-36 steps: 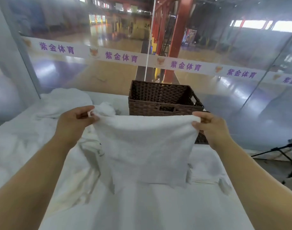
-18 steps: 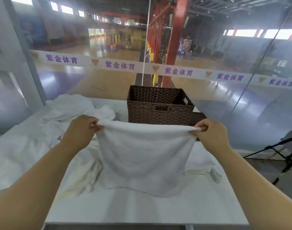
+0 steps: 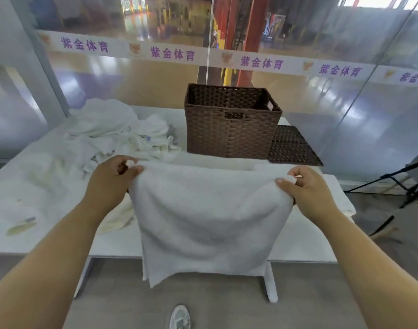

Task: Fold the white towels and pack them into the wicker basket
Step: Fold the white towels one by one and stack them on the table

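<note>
From the head camera, a white towel (image 3: 208, 219) hung doubled in front of the person, its lower edge dropping past the near edge of the white worktop (image 3: 117, 243). The left hand (image 3: 110, 179) pinched its top left corner and the right hand (image 3: 307, 188) pinched its top right corner, so both hands were clamped on it. Behind the towel stood the brown wicker basket (image 3: 231, 131), with a flat wicker lid (image 3: 293, 148) just beside it on the right. A heap of unfolded white towels (image 3: 113, 131) lay to the basket's left.

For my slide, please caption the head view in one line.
Left hand and right hand hold a towel by its top corners in front of the table, the basket behind.
</note>
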